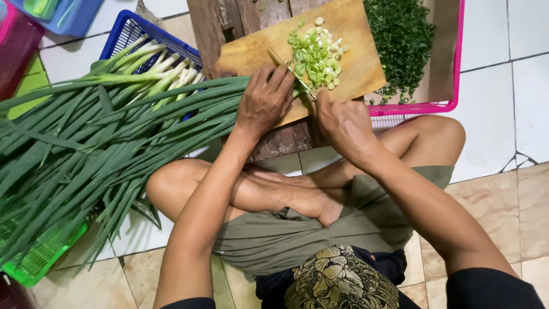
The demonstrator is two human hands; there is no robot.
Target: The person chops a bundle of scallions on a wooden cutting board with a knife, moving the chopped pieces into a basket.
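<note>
My left hand (264, 102) presses down on a bundle of long green onions (114, 131) whose ends lie on a wooden cutting board (349, 40). My right hand (342, 123) grips the handle of a knife (294, 74), its blade crossing the onion ends beside my left fingers. A pile of chopped green and white onion pieces (315, 54) lies on the board just beyond the blade.
A pink tray (452, 86) with finely chopped greens (400, 34) sits at the upper right. A blue basket (128, 31) and a green basket (40, 257) lie under the onion stalks. My crossed legs rest on the tiled floor (514, 114) below a dark wooden block (280, 140).
</note>
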